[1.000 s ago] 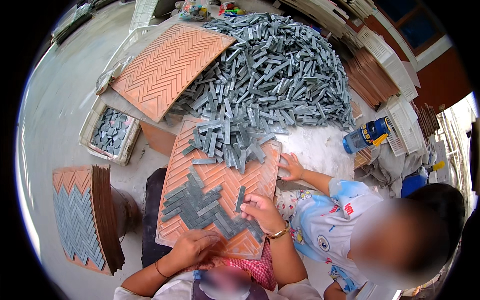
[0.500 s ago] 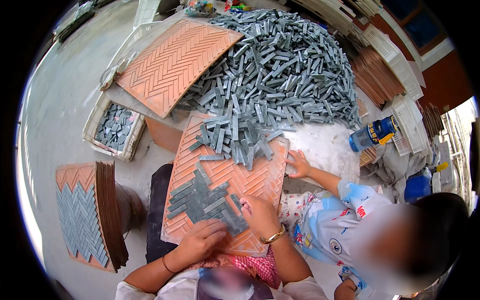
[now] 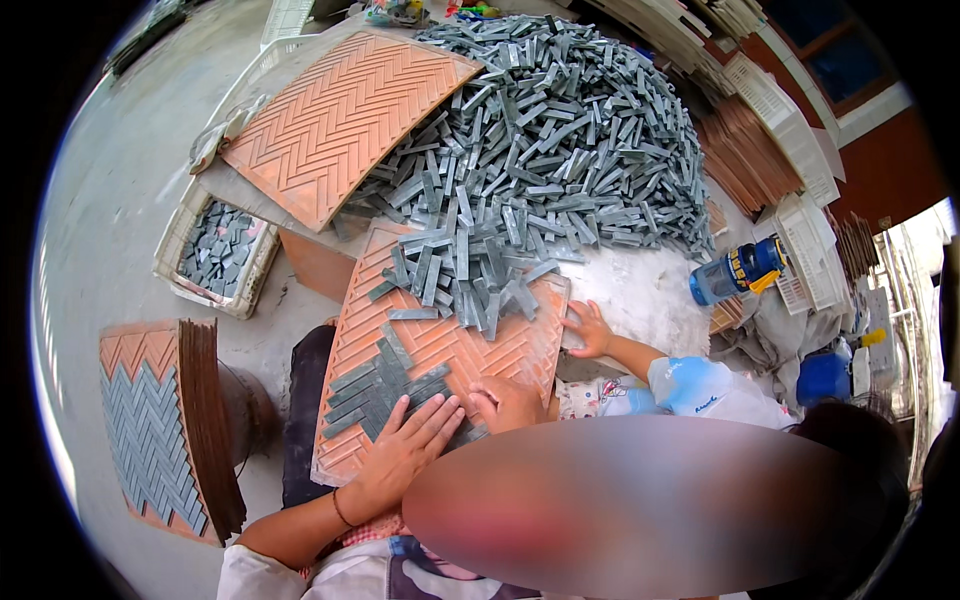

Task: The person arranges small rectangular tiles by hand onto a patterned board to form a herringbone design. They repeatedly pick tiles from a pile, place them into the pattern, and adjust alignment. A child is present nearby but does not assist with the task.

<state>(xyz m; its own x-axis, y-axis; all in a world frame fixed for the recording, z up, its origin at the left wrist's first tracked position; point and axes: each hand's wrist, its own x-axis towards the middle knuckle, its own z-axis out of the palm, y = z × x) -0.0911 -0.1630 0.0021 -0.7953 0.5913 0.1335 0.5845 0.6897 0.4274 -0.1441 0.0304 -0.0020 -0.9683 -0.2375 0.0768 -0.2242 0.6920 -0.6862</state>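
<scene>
An orange grooved tray (image 3: 500, 365) with a herringbone pattern lies tilted in front of me. Grey strip tiles (image 3: 385, 380) fill part of its grooves. My left hand (image 3: 415, 440) rests flat over the laid tiles with its fingers stretched out. Just right of it, my right hand (image 3: 508, 402) is curled with fingers bent down to the tray. Whatever its fingertips hold, if anything, is hidden, and a blurred patch covers the wrist. Loose strip tiles (image 3: 440, 270) spill onto the tray's far end from a large heap (image 3: 580, 130).
A child's hand (image 3: 590, 330) touches the tray's right edge. Another orange tray (image 3: 340, 120) leans at far left, above a white basket (image 3: 262, 270) of tile pieces. A tray stack (image 3: 200, 430) with a tiled top stands left. A blue bottle (image 3: 735, 272) is at right.
My left hand has flattened and spread over the tiles. My right hand has shifted slightly up, its fingers turned down. The child has leaned nearer, toward my right arm.
</scene>
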